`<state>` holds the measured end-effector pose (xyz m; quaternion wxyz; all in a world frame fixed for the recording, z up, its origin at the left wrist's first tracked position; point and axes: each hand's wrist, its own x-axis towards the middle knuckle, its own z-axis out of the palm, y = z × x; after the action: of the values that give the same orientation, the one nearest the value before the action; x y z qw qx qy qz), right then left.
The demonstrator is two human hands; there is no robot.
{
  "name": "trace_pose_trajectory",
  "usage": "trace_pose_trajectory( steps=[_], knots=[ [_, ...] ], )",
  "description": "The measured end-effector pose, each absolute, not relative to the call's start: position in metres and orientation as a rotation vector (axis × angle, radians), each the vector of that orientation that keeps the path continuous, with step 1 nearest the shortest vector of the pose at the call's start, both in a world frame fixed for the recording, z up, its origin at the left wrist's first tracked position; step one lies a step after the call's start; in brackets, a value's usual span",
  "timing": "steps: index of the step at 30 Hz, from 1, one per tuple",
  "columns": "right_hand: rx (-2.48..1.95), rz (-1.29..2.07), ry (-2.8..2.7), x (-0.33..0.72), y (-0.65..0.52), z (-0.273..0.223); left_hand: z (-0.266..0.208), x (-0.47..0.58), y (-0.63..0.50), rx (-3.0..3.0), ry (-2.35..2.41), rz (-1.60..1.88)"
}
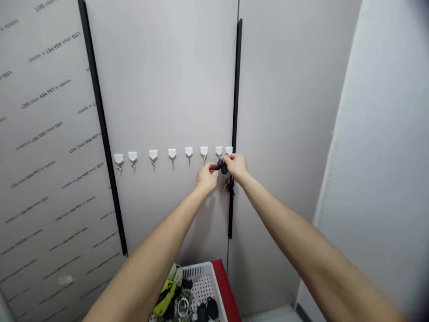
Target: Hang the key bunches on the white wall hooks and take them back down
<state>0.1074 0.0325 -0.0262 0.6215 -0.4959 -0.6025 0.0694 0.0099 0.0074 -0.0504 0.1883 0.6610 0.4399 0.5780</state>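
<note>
Below squarish white hooks [172, 153], both hands [207, 179] [237, 167] hold rounded black fobs [224, 169].

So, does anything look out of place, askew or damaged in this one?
Nothing looks spilled or broken. A pale scrap sits low on the printed panel at the picture's left, interrupting its pattern. The white hooks also look unevenly spaced: the two leftmost sit closer together than the second and third.
</note>
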Motion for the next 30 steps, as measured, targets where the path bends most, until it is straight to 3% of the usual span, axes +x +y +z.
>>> trace_pose_trajectory(
  steps=[5,10,14,17,20,24,30],
  knots=[
    [-1.317,0.026,-1.414,0.108,0.042,-0.027,-0.063,0.004,0.005,1.874,1.327,1.548],
    [-1.322,0.0,-1.434,0.11,0.03,-0.05,-0.126,-0.017,-0.023,1.93,1.344,1.318],
    [-1.196,-0.119,-1.714,0.104,0.001,-0.112,-0.203,-0.037,-0.061,1.936,1.358,1.073],
    [-1.125,0.092,-2.34,0.09,-0.036,-0.18,-0.257,-0.05,-0.088,1.967,1.414,0.883],
    [-1.107,0.165,-2.628,0.076,-0.064,-0.24,-0.292,-0.059,-0.103,2.114,1.52,0.621],
    [-1.188,0.084,-2.937,0.069,-0.072,-0.277,-0.306,-0.064,-0.106,2.186,1.566,0.453],
    [-1.163,0.128,-2.875,0.074,-0.071,-0.272,-0.302,-0.063,-0.113,2.146,1.568,0.523]
  ],
)
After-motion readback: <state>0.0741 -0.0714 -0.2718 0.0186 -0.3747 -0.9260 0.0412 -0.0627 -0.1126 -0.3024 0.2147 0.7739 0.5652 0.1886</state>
